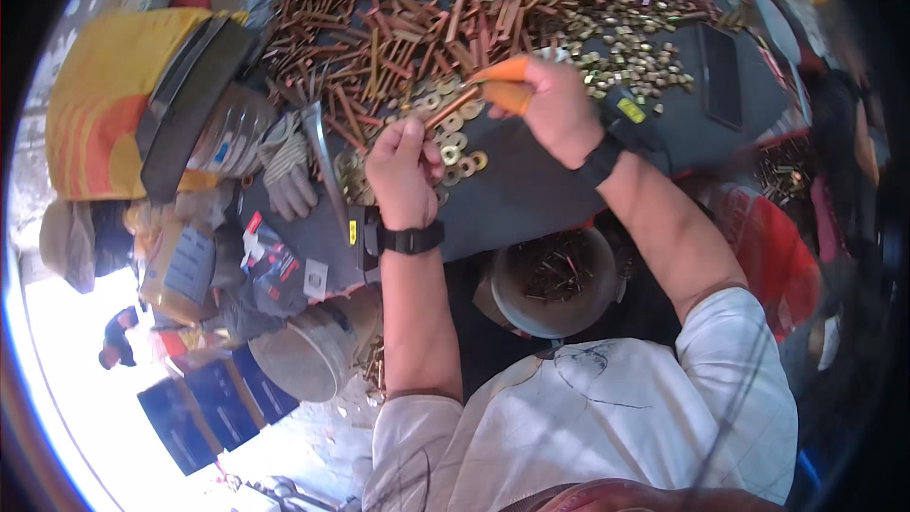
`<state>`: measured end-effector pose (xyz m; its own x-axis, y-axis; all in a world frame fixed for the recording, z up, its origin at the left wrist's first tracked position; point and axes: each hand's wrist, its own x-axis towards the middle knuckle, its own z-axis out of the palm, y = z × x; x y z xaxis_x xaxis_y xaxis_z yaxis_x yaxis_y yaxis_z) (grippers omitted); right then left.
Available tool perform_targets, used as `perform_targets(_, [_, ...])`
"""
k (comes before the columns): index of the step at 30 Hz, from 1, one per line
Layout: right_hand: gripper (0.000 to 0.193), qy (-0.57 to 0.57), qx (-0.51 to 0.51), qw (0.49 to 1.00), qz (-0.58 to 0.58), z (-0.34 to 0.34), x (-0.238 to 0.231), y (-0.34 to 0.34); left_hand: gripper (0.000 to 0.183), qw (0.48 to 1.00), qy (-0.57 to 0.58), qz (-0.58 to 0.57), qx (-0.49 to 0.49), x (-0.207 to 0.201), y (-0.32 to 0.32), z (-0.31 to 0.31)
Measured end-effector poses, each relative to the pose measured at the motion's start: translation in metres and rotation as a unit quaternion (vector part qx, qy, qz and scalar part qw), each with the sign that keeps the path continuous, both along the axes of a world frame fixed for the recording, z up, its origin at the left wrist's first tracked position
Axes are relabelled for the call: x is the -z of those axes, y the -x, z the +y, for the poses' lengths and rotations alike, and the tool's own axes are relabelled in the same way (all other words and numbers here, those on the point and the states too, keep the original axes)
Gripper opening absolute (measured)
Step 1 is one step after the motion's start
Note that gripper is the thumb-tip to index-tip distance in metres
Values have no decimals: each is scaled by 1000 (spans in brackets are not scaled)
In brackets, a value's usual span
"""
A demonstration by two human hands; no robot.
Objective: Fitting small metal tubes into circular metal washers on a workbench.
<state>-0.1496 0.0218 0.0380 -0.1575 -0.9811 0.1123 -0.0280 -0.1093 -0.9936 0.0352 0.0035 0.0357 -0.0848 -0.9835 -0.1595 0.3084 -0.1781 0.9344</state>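
My left hand (403,163) pinches the lower end of a slim copper-coloured metal rod (450,109) between thumb and fingers. At the rod's upper end, the fingertips of my right hand (561,106) close on it; orange covers (508,95) sleeve its thumb and finger. Whether a small part sits between those fingertips is hidden. Below and behind the rod lie brass-coloured washers (453,140) on the dark tabletop (517,185). A big heap of copper-coloured metal pieces (417,14) spreads beyond my hands. To its right are many small nuts (645,57).
A phone (721,76) rests at the right. Left stand a grey striped glove (286,171), a curved metal bar (324,166) and a clear plastic jar (227,137). Below the table edge is a bucket (540,322) with metal pieces; a red bag (773,256) hangs right.
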Motion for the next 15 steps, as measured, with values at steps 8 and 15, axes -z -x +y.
perform_targets(8, [17, 155, 88, 978, 105, 4, -5, 4, 17, 989, -57, 114, 70, 19, 15, -4])
perform_targets(15, [28, 306, 135, 886, 323, 6, -13, 20, 16, 982, -95, 141, 85, 23, 29, -2])
